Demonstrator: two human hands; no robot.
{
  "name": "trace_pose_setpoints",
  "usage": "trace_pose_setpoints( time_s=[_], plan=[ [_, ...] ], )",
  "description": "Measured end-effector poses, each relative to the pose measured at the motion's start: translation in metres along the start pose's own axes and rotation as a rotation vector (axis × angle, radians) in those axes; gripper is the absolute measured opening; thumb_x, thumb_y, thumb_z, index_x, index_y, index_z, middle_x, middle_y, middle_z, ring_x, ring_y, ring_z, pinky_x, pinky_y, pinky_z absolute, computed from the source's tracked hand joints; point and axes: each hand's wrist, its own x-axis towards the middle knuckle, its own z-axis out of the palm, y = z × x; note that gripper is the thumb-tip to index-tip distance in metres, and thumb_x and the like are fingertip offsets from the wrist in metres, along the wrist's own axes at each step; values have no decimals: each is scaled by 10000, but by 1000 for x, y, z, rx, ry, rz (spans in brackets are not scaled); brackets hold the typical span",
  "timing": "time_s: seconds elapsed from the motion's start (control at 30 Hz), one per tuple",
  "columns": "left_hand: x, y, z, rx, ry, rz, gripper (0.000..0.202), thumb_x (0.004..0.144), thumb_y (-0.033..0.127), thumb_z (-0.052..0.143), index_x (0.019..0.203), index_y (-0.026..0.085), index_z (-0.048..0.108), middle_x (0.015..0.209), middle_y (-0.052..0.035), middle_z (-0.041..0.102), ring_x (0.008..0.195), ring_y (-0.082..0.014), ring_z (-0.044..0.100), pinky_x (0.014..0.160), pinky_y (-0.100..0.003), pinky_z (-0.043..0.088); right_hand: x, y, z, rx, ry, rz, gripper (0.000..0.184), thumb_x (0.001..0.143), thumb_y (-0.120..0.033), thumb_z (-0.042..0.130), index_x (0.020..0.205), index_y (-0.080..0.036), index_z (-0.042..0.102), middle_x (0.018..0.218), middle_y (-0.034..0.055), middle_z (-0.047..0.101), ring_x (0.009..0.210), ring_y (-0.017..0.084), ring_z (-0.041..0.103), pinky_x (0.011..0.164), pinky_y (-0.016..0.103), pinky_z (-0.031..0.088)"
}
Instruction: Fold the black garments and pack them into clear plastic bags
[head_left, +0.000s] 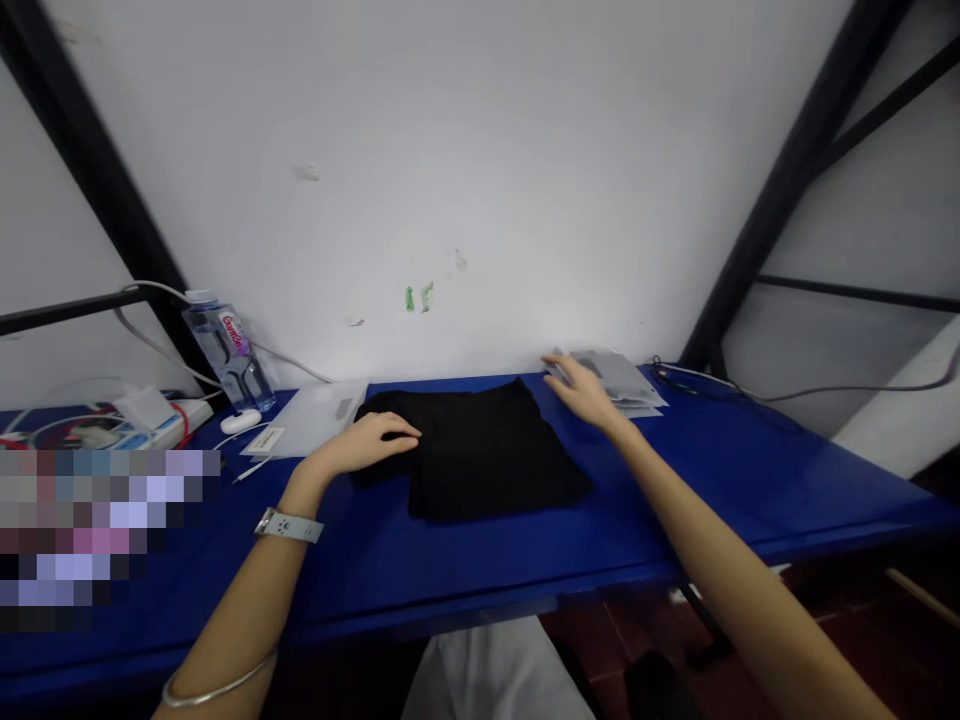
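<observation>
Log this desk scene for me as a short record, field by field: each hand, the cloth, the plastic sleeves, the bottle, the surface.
Left hand: on the left part of the black cloth; grip unclear
Right hand: fingers spread, at the left end of the right-hand plastic sleeves
Black cloth: laid flat between the hands
Left-hand plastic sleeve: beside the cloth, white label on it
Bottle: capped, near the wall
Surface: blue table

A black cloth (487, 455) lies flat, its outline uneven, mid-frame; translucent plastic bags (626, 385) overlap right of centre.
</observation>
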Motion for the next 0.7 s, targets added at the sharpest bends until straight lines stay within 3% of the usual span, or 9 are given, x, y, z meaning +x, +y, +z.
trace_pose_setpoints(
  time_s=[0.07,0.13,0.2,0.3,0.4,0.53,0.7],
  plan=[
    [10,-6,-7,27,131,-41,398,883,458,432,1110,250,686,1191,-40,665,1108,-220,585,998,-328,412,12,-11,22,-3,-147,-87,438,895,-284,463,1325,-201,490,1332,108,560,1241,240,501,1048,430,368],
    [23,-15,-13,132,248,-176,358,869,347,449,1122,232,675,1184,-55,672,1096,-226,594,966,-334,432,23,-19,39,-115,-250,-96,458,888,-242,480,1344,-199,465,1368,107,529,1256,242,481,1033,435,363],
    [35,-25,-17,236,306,-316,345,841,281,481,1121,221,673,1166,-79,680,1087,-245,600,921,-350,450,31,-24,50,-244,-300,-80,440,877,-218,503,1315,-187,492,1331,117,555,1227,260,491,994,439,374],
    [47,-37,-18,289,325,-438,271,799,295,555,1009,220,709,1007,-90,729,989,-265,635,828,-355,470,39,-27,53,-341,-313,-74,269,836,-188,553,1091,-171,639,1129,130,651,1108,290,538,919,433,389],
    [51,-42,-17,288,338,-481,158,770,303,592,823,237,726,864,-51,745,881,-239,654,770,-322,464,44,-29,50,-374,-288,-80,140,818,-158,555,891,-174,673,995,130,668,1047,294,536,877,416,380],
    [49,-40,-27,273,452,-490,225,819,328,527,886,236,720,950,-53,735,925,-233,644,777,-313,452,53,-34,36,-390,-205,-66,138,838,-176,524,905,-178,645,987,131,649,1031,290,516,853,402,369],
    [25,-31,-58,-33,615,-299,255,769,381,587,876,185,711,907,-57,725,900,-217,641,869,-316,450,54,-39,-14,-157,-49,-68,53,808,-225,560,824,-199,602,953,78,649,971,256,536,843,371,386]
  ],
)
